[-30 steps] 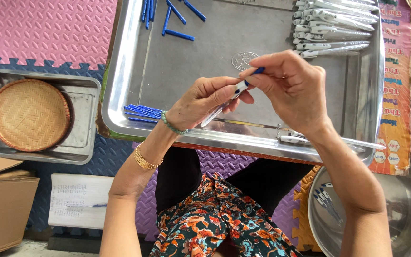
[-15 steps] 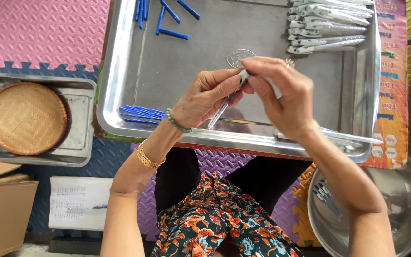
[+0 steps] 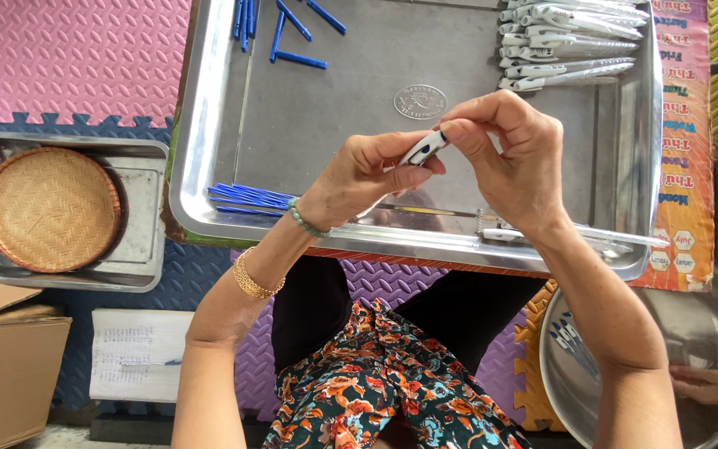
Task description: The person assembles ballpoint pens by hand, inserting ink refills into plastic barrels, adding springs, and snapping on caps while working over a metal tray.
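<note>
Head view, looking down. The left hand [image 3: 359, 176] and the right hand [image 3: 508, 154] meet above the middle of a large steel tray [image 3: 209, 150]. Between them sits a white pen with a blue end [image 3: 425, 147]; the fingers of both hands are pinched closed on it, left thumb and forefinger from below, right fingertips from above and the right side. The pen hangs clear of the tray floor, its lower length hidden behind the left hand.

On the tray: loose blue pen parts [image 3: 288, 25] at the far left corner, a bundle of thin blue refills [image 3: 243, 198] along the near left rim, a row of white pen barrels [image 3: 571, 41] at the far right, a small spring [image 3: 481, 223] and clear tubes [image 3: 617, 239] by the near rim below the right wrist.

Around the tray: a smaller steel tray [image 3: 147, 249] to the left holding a round woven basket [image 3: 50, 209]; a cardboard box [image 3: 6, 366] and a written sheet of paper [image 3: 135, 353] on the foam floor mat [image 3: 68, 58]; a steel bowl [image 3: 708, 333] at lower right with pens inside, where another person's hand [image 3: 712, 387] rests.
</note>
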